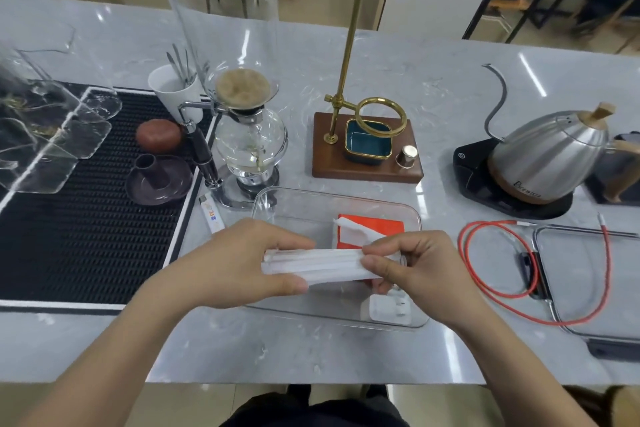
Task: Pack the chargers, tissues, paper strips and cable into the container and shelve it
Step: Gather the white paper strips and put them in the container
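A bundle of white paper strips [322, 265] is held level above the clear plastic container [346, 199]. My left hand [235, 263] grips its left end, and my right hand [415, 270] pinches its right end. Inside the container lie an orange tissue pack [377, 227] with a white tissue sticking out and a white charger [388, 308] near the front right corner. A red cable [485, 295] lies in a loop on the counter to the right, partly across the container's clear lid [588, 270].
A glass siphon brewer [249, 142] and a wooden stand with a brass ring [367, 149] stand just behind the container. A steel kettle on its black base [543, 163] is at the right. A black ribbed mat [86, 218] with cups lies left.
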The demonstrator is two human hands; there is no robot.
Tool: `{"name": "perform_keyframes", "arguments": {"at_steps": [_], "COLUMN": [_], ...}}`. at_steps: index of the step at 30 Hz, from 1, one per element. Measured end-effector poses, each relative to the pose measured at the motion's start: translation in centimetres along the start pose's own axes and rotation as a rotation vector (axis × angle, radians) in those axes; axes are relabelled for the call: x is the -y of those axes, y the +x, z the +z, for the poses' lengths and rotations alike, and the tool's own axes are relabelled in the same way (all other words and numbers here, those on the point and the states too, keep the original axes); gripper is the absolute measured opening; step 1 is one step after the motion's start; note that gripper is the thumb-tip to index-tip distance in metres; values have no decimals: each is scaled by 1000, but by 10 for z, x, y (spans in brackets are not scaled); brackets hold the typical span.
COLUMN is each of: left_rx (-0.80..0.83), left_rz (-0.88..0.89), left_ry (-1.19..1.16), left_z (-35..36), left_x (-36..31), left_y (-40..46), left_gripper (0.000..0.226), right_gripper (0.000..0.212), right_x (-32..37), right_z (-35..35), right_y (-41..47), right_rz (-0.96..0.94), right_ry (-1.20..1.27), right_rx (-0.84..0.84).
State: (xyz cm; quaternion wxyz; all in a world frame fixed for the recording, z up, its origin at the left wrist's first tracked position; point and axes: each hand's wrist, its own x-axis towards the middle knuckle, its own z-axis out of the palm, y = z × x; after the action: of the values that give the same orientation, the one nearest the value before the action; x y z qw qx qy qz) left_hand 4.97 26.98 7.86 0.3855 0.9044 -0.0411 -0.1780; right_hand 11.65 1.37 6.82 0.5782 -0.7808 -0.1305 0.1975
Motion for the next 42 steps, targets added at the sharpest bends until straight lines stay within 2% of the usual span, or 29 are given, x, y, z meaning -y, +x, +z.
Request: {"name": "perform_keyframes", "arguments": {"at_steps": [1, 4, 7, 10, 14, 19, 22, 27, 29, 31, 35, 42], "left_rx": [42, 136, 190, 296, 344, 355, 366, 386, 403, 419, 440, 480], "left_rz": [27, 149, 213, 227, 266, 259, 248, 217, 195, 170, 123, 63], "left_ry": [73, 241, 283, 195, 179, 204, 233, 250, 265, 275, 330, 388], "left_z": [-1, -3, -2, 1, 2, 5, 6, 5, 5, 6, 14, 26], "left_x": [0, -8, -11, -9, -3, 4, 6, 9, 10, 12, 16, 16], "left_y": [5, 22, 38, 48, 54, 55, 55, 52, 52, 52, 54, 56], "left_gripper": [39, 9, 8, 27, 18, 11, 13, 8, 12, 17, 3, 16], "right_gripper": [6, 6, 8, 9, 4, 12, 13, 14, 17, 19, 17, 17], "right_x": [0, 0, 1, 0, -3, 2, 4, 7, 5, 3, 0, -9], "right_z": [1, 5, 7, 8, 8, -1, 0, 10, 15, 20, 28, 42], "right_y": [1, 2, 4, 4, 5, 14, 20, 29, 31, 33, 34, 41], "right_rz": [3, 7, 6, 24, 33, -51, -53, -88, -93, -86, -63, -7], "right_ry": [10, 33, 25, 2, -79, -373, -478, -587, -622, -658, -707, -818], "right_rx": [-7, -20, -33, -28, 11, 188, 335, 458, 513, 547, 597, 676]}}
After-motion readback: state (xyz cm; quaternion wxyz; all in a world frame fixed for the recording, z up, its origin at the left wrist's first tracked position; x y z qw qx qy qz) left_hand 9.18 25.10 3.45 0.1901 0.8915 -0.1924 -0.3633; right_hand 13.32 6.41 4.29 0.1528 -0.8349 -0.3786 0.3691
